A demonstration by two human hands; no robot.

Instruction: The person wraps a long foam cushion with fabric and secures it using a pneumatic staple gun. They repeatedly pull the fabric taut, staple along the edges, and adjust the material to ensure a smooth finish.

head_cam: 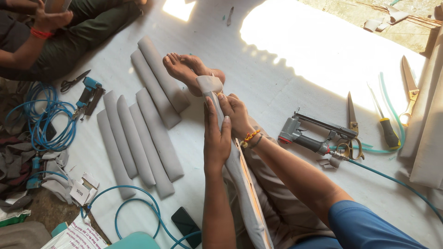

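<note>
left hand (217, 138) fingers closed around long grey fabric-covered padded wooden strip (240, 175) lying along the legs, right hand (236, 113) gripping same strip near bare feet (184, 69), finished grey padded strips (147, 120) on white floor sheet (277, 69), grey pneumatic stapler (309, 136) near right

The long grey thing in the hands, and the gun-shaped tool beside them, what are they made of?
The long grey piece looks like matte fabric pulled over a pale wooden strip, which shows along its edge. The staple gun looks like grey metal with a dull shine, though its handle could be plastic.
</note>
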